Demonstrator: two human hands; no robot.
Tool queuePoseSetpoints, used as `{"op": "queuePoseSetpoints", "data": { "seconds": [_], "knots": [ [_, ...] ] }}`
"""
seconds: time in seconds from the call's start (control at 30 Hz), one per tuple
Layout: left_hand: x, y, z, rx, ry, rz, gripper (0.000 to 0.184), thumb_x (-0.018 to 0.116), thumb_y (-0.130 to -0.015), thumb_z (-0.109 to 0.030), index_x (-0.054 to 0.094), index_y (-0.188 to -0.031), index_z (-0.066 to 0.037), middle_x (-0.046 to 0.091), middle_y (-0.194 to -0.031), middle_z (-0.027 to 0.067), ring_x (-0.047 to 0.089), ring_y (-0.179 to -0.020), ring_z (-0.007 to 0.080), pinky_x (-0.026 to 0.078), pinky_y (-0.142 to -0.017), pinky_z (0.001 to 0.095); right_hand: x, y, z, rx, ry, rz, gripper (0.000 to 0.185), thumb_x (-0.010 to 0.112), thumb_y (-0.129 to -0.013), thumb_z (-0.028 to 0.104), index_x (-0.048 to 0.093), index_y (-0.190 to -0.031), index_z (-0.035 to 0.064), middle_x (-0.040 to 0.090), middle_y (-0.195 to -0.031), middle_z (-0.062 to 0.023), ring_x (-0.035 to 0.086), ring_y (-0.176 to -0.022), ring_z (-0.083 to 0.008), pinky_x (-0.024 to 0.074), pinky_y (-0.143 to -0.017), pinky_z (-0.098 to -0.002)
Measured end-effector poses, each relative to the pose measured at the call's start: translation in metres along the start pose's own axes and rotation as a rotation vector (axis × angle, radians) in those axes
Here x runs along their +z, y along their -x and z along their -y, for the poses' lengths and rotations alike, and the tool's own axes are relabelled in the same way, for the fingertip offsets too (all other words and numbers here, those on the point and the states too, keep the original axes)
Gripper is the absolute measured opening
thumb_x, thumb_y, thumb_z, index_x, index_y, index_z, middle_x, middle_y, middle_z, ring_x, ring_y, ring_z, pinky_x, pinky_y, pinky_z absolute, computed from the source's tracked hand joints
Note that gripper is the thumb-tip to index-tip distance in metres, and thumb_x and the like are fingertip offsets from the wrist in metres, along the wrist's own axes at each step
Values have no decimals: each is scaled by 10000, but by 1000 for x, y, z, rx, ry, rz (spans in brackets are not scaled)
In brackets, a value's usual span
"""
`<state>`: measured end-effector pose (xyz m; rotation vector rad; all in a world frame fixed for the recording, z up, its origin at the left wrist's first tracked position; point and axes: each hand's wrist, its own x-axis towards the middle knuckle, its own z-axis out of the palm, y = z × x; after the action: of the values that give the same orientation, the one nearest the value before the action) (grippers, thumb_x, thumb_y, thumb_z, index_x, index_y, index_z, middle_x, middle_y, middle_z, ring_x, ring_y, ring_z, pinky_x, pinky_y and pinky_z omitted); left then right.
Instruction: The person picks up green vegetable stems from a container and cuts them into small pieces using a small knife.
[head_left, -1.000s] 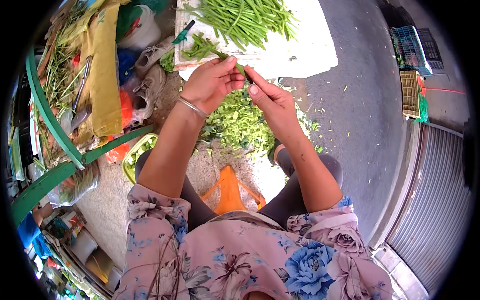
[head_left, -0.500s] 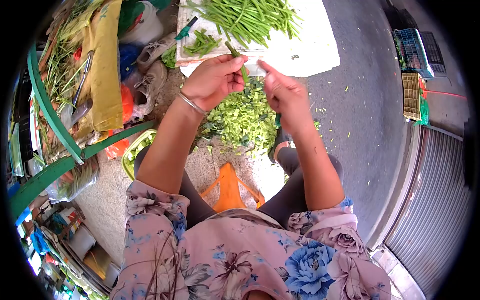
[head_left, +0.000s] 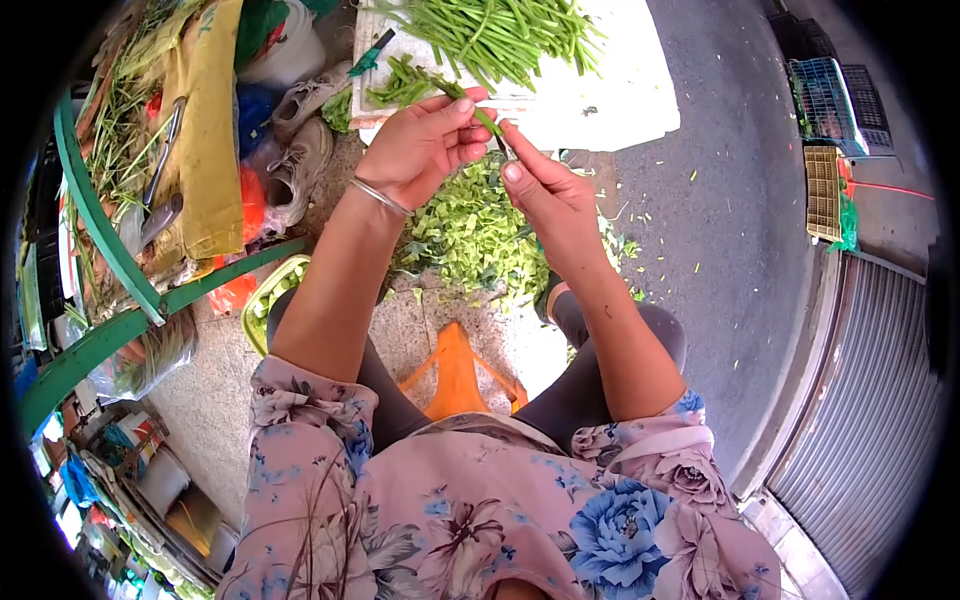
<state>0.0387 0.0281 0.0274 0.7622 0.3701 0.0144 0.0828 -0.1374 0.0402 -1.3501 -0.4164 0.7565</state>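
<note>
My left hand (head_left: 425, 145) pinches a green stalk (head_left: 485, 121) between thumb and fingers, over the near edge of a white board (head_left: 635, 100). My right hand (head_left: 550, 195) grips a small knife (head_left: 502, 146), its dark blade against the stalk's lower end; the handle is hidden in the fingers. On the board lie a large pile of green stems (head_left: 490, 35), a small heap of short stalks (head_left: 402, 82) and a dark tool with green wrapping (head_left: 372, 55). Many pale green cut pieces (head_left: 470, 235) cover the ground below my hands.
An orange stool (head_left: 457, 375) stands between my legs. At the left are a light green basket (head_left: 258, 305), worn shoes (head_left: 297, 175), a green metal frame (head_left: 105, 215) and yellow sacking (head_left: 212, 130). Crates (head_left: 823, 190) and a ribbed shutter (head_left: 860, 370) are at the right.
My right hand has swung away from the stalk and come back to it with the knife. My left hand has shifted slightly up, still pinching the stalk.
</note>
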Motion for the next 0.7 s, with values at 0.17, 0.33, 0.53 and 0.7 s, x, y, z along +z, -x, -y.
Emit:
{"op": "queuePoseSetpoints", "data": {
  "seconds": [0.17,0.33,0.53,0.7],
  "knots": [
    [-1,0,0,-15,-30,-9,305,490,-871,-160,484,-1129,2,585,-892,29,539,-730,73,473,-658,191,-2,-1,-3,40,-23,-11,344,545,-845,126,499,-1178,52,470,-718,74,356,-609,-16,305,-535,-156],
    [3,2,-1,-55,-50,-65,297,501,-865,-165,500,-1117,-9,574,-856,19,542,-733,75,480,-653,197,-4,-2,-7,1,99,-4,330,543,-846,121,510,-1166,48,461,-695,85,340,-580,-7,279,-507,-150],
    [-1,7,-5,-90,-140,28,314,519,-854,-158,497,-1130,-9,562,-825,17,547,-691,81,490,-633,212,-14,-5,4,168,-150,-37,300,547,-846,170,548,-1129,72,469,-629,76,351,-517,-8,278,-441,-154],
    [1,9,-6,-58,-114,41,339,524,-850,-140,475,-1153,3,571,-855,27,547,-660,86,488,-624,209,-36,-17,10,65,-265,-490,327,540,-849,188,524,-1156,76,451,-620,62,328,-491,-14,269,-411,-167]
  ]
}}
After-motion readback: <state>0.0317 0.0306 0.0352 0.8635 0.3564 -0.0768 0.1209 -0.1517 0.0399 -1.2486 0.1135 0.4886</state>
